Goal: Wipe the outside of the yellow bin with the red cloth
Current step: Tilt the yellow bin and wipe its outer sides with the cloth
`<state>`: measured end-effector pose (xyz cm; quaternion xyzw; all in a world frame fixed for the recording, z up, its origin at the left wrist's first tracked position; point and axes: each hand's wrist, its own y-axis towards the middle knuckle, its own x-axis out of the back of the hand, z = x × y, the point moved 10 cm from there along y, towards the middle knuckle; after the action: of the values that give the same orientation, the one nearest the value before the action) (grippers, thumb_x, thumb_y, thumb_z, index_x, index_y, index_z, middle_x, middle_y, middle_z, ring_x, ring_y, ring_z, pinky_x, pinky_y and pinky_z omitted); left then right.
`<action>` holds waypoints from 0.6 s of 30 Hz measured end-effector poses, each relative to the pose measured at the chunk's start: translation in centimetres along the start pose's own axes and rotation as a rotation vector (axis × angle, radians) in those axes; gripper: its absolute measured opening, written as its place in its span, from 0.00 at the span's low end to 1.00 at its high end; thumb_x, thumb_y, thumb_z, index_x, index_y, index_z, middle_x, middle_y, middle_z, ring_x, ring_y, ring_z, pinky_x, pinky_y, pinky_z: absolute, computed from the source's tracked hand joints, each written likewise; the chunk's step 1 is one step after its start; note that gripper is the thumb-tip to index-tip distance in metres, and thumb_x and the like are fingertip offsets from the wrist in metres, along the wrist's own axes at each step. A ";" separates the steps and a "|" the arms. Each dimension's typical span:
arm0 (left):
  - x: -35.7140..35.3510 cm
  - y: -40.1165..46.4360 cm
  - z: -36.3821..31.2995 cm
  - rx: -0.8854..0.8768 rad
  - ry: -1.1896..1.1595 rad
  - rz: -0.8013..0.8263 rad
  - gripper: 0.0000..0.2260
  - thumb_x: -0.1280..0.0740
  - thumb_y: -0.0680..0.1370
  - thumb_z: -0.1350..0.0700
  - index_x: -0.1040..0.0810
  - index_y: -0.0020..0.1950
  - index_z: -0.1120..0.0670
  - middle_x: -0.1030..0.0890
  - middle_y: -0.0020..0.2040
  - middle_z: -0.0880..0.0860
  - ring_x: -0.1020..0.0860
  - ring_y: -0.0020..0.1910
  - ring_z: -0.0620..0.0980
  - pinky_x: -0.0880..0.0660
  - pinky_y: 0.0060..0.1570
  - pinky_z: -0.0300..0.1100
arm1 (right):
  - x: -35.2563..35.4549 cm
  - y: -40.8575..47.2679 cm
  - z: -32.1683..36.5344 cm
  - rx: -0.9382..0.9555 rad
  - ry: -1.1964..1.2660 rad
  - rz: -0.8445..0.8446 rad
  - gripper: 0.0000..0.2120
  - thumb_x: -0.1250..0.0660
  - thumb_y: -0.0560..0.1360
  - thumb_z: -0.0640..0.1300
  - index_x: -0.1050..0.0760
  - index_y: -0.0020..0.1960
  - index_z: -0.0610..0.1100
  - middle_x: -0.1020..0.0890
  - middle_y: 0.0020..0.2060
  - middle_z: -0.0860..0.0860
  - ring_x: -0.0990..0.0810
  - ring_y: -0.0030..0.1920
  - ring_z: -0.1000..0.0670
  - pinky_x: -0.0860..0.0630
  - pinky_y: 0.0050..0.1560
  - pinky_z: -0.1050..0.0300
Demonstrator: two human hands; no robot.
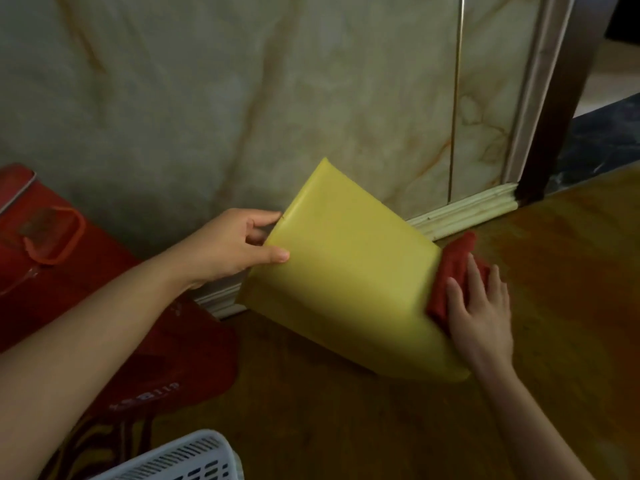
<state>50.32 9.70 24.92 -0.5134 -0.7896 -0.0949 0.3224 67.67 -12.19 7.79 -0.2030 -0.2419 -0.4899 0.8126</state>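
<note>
My fingers (266, 255) on the left hand (228, 247) are closed over the rim edge of the yellow bin (346, 282), thumb laid on the broad face, the others curled out of sight behind the edge. My right hand (479, 313) lies flat and spread, palm pressing the red cloth (453, 268) against the bin's right side wall, gripping nothing beyond the cloth trapped under it.

The bin is tilted off the wooden floor (346, 427), leaning toward the marbled wall (207, 98) near the skirting moulding (460, 213), with its lower corner down by my right wrist. I cannot tell whether that corner bears on the floor.

It looks like thin, smooth plastic: light enough to steady with one hand, stiff at the rim and corners, and probably springy in the middle of each flat face. The surface seems slick, so I judge the rim to be the safe hold; a pinch on a bare face would slide. The cloth is soft and bunched, and should follow the rounded corners if I keep my palm flat. Pressing hard could push the bin out of my left-hand grip.
</note>
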 end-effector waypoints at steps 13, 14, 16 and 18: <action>-0.5 -0.5 0.1 0.026 0.216 0.171 0.20 0.28 0.67 0.52 0.27 0.57 0.39 0.17 0.52 0.40 0.20 0.51 0.36 0.25 0.46 0.28 | -2.5 3.1 14.7 0.495 -0.104 0.103 0.34 0.56 0.62 0.79 0.45 0.66 0.71 0.44 0.73 0.51 0.48 0.74 0.47 0.55 0.67 0.26; 0.6 -1.2 1.2 0.021 0.337 0.069 0.14 0.28 0.68 0.54 0.24 0.51 0.41 0.16 0.48 0.41 0.20 0.46 0.34 0.25 0.43 0.28 | -2.9 4.0 12.4 0.452 -0.141 0.143 0.37 0.58 0.60 0.80 0.47 0.67 0.71 0.47 0.75 0.51 0.52 0.75 0.46 0.53 0.68 0.28; 2.3 -2.7 2.5 0.026 0.391 -0.167 0.04 0.29 0.70 0.58 0.20 0.38 0.49 0.14 0.35 0.47 0.21 0.33 0.34 0.26 0.34 0.34 | -3.1 5.4 8.8 0.369 -0.199 0.188 0.40 0.60 0.58 0.80 0.50 0.69 0.71 0.49 0.76 0.51 0.53 0.76 0.47 0.51 0.70 0.31; 2.4 -3.0 1.8 -0.040 0.362 -0.309 0.09 0.29 0.69 0.58 0.24 0.30 0.53 0.20 0.24 0.45 0.27 0.25 0.33 0.31 0.27 0.32 | -2.4 6.0 6.8 0.311 -0.174 0.188 0.39 0.60 0.60 0.80 0.51 0.70 0.70 0.48 0.77 0.51 0.50 0.75 0.48 0.49 0.71 0.34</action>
<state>46.32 11.00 25.52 -0.3672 -0.7862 -0.2491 0.4301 70.73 -4.00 11.25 -0.1383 -0.3639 -0.3491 0.8524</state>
